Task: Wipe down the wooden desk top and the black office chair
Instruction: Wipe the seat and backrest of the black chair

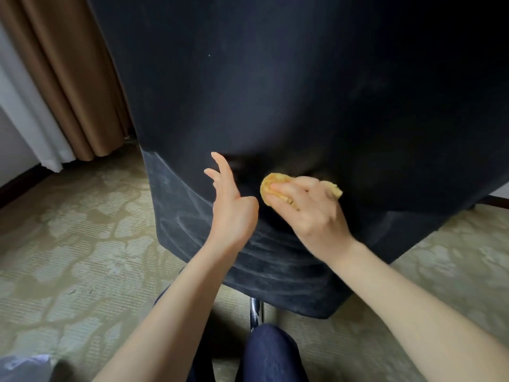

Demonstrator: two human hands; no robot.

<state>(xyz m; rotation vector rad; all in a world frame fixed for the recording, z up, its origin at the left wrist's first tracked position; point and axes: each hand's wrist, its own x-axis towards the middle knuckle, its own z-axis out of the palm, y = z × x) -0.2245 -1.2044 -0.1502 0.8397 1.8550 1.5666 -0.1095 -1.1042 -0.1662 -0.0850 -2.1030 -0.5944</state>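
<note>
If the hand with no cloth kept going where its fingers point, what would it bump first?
Probably the black chair, at its dark fold just beyond the left hand; depth is hard to judge.

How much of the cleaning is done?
On the black office chair, streaks across the lower panel suggest wiping there. The right hand grips a yellow cloth against the crease; the left hand is open beside it. The upper back and the unseen desk may remain.

Black upholstered office chair (275, 78) runs off the top and right edges. The crumpled yellow cloth (268, 184) is mostly buried under the right hand (311, 216), fingers kinda blurry. Pale plastic thing (22, 368) is cropped bottom-left, no clue what it is.
</note>
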